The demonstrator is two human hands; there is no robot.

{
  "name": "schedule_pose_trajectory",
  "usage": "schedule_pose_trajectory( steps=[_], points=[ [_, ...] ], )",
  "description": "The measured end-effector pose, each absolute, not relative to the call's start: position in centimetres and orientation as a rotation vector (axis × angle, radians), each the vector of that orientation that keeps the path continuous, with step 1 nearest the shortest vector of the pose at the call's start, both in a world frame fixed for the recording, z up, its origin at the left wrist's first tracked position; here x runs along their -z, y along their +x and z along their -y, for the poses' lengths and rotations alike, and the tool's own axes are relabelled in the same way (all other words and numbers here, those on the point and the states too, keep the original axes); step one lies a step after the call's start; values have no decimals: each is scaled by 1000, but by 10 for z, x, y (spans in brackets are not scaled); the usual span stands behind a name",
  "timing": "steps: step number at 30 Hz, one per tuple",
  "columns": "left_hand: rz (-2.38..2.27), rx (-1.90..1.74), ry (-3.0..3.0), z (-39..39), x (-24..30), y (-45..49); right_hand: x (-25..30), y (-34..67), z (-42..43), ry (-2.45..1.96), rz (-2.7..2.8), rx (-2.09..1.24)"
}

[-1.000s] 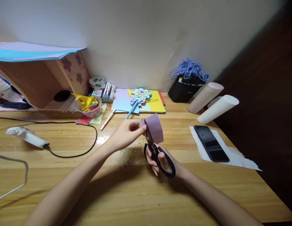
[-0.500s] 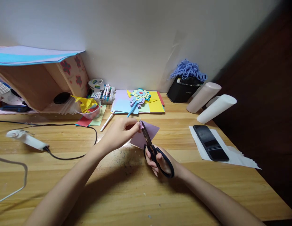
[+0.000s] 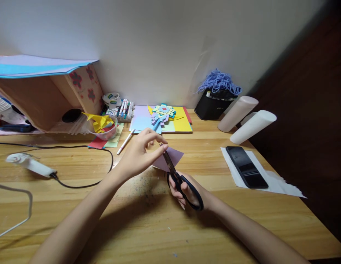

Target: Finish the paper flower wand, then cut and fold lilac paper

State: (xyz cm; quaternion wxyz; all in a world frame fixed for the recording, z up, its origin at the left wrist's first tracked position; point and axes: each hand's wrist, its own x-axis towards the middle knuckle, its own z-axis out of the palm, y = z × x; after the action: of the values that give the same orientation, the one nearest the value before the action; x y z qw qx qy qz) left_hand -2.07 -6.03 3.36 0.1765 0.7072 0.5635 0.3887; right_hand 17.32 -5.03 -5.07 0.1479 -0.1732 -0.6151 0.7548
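Above the wooden desk point(image 3: 76, 205), my left hand point(image 3: 140, 154) pinches the near edge of a small purple paper piece point(image 3: 173, 157) between thumb and fingers. My right hand point(image 3: 187, 190) grips black-handled scissors point(image 3: 181, 179), fingers through the loops. The blades point up and away and meet the paper's left edge, close to my left fingertips. The paper lies tilted, nearly flat, just over the desk.
A black phone point(image 3: 246, 167) lies on white paper at right, beside two white cylinders point(image 3: 246, 119). Coloured paper sheets with a paper flower point(image 3: 163, 112), markers point(image 3: 122, 108), a bowl of scraps point(image 3: 102, 126) and a black holder with blue yarn point(image 3: 217, 97) line the wall. A glue gun point(image 3: 29, 164) with cable lies left.
The purple paper has dropped from standing upright to lying nearly flat. My left hand shifted its pinch along the edge and the scissors moved slightly left with the paper.
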Motion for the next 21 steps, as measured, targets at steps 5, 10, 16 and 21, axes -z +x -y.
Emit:
schedule_pose_trajectory(
  steps=[5, 10, 16, 21],
  points=[
    [-1558, -1090, 2026, 62, -34, -19, 43, 173, 52, -513, 1835, -2176],
    [-1644, -1165, 1852, 62, -33, -18, 47, 174, 54, -558, 1762, -2168],
    [-1552, -1325, 1522, 59, -29, -19, 51, 173, 54, -540, 1679, -2215],
    [-1404, -1332, 1353, 59, -29, -14, 54, 170, 52, -396, 1492, -2322]
  ],
)
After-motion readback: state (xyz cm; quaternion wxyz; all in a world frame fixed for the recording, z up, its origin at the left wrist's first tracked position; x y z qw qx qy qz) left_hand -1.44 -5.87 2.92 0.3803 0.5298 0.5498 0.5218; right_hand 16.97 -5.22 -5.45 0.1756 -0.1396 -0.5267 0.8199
